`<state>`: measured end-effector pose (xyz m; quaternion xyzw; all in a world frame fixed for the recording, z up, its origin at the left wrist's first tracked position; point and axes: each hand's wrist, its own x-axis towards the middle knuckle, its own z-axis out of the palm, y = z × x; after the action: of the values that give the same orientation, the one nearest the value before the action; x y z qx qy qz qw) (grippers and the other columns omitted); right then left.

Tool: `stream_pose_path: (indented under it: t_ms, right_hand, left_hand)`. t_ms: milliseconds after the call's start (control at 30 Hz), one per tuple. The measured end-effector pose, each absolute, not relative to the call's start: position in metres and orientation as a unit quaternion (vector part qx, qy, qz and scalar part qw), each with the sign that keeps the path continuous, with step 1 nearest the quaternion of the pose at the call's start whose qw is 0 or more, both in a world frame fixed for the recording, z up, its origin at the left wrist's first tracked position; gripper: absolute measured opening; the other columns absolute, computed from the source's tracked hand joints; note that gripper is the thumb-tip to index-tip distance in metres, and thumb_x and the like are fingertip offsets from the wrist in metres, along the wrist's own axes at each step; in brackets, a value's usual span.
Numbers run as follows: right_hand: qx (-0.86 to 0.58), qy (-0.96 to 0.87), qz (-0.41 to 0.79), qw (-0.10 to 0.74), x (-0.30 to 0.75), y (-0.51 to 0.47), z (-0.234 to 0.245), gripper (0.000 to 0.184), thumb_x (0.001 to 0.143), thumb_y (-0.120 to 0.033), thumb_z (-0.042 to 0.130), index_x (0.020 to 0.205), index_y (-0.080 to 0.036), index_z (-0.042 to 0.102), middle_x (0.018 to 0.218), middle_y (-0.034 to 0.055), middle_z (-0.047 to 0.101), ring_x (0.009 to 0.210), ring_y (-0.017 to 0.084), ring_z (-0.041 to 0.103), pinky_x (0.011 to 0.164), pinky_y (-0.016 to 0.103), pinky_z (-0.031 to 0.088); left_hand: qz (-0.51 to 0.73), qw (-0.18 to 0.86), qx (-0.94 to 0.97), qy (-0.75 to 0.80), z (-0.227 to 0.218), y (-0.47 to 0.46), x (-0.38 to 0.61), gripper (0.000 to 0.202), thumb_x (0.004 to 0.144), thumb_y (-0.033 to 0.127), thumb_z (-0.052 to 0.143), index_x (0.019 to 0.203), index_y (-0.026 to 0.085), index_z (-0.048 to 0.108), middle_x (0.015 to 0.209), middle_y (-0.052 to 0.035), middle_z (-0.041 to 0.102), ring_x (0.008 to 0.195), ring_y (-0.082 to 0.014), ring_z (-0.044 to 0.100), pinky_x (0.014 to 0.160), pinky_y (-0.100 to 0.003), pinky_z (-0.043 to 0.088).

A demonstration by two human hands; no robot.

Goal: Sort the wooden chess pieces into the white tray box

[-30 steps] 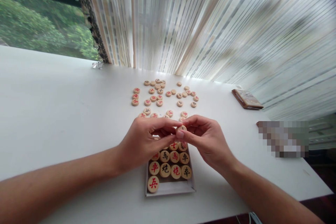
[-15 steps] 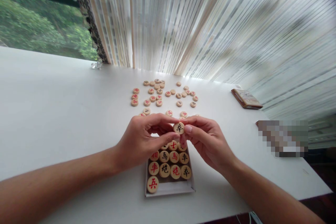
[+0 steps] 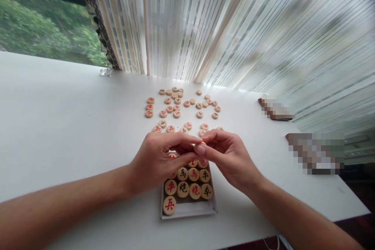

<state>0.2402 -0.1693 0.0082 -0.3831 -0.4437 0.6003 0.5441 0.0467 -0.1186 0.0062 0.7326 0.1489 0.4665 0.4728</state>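
Both hands meet above a shallow white box [image 3: 187,213] on the white table [image 3: 67,125]. My left hand [image 3: 159,156] and my right hand [image 3: 227,154] pinch one round wooden chess piece [image 3: 200,145] between their fingertips; only a sliver of it shows. Inside the box lie several wooden chess pieces in rows [image 3: 189,185], faces up with red or black characters. The hands hide the far rows.
Several loose chess pieces [image 3: 181,107] are scattered on the table beyond the hands. Two blurred flat objects [image 3: 275,109] [image 3: 316,152] lie at the right edge. Striped curtains hang behind, with a window at far left.
Half a second ago the held piece faced me, showing a black character. It is now turned edge-on and mostly covered by the fingertips. The hands stayed in place above the box.
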Motion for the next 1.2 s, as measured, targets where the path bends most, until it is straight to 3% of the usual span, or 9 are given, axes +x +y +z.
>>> stream_pose_path:
  t_ms: [267, 600, 900, 1200]
  right_hand:
    - [-0.386, -0.456, 0.595, 0.538, 0.241, -0.171, 0.011, 0.010, 0.083, -0.019, 0.092, 0.088, -0.020, 0.083, 0.074, -0.0014, 0.078, 0.064, 0.006, 0.071, 0.063, 0.013, 0.058]
    - [-0.371, -0.457, 0.606, 0.535, 0.244, -0.171, 0.011, 0.023, 0.078, -0.017, 0.095, 0.098, -0.024, 0.086, 0.084, 0.0012, 0.082, 0.068, 0.008, 0.074, 0.066, 0.014, 0.062]
    - [-0.387, -0.476, 0.586, 0.529, 0.247, -0.172, 0.010, 0.008, 0.089, -0.025, 0.088, 0.096, -0.022, 0.086, 0.075, 0.0011, 0.078, 0.065, 0.010, 0.071, 0.065, 0.021, 0.060]
    - [-0.383, -0.493, 0.579, 0.525, 0.251, -0.172, 0.009, 0.014, 0.092, -0.029, 0.084, 0.105, -0.025, 0.087, 0.078, 0.0030, 0.077, 0.067, 0.014, 0.070, 0.065, 0.026, 0.060]
  left_hand:
    - [0.462, 0.495, 0.721, 0.147, 0.009, -0.120, 0.047, 0.027, 0.085, -0.003, 0.080, 0.106, 0.013, 0.080, 0.090, -0.0038, 0.086, 0.080, -0.0124, 0.083, 0.076, -0.012, 0.066]
    - [0.468, 0.502, 0.711, 0.155, 0.003, -0.118, 0.045, 0.027, 0.085, 0.001, 0.082, 0.109, 0.010, 0.077, 0.091, -0.0045, 0.084, 0.081, -0.0111, 0.082, 0.077, -0.011, 0.065]
    - [0.466, 0.500, 0.717, 0.137, 0.007, -0.118, 0.046, 0.024, 0.087, 0.000, 0.079, 0.108, 0.011, 0.078, 0.091, -0.0053, 0.085, 0.081, -0.0127, 0.082, 0.078, -0.014, 0.067]
    - [0.460, 0.514, 0.707, 0.155, 0.004, -0.118, 0.044, 0.025, 0.086, 0.003, 0.080, 0.110, 0.012, 0.078, 0.092, -0.0059, 0.084, 0.081, -0.0154, 0.082, 0.078, -0.020, 0.069]
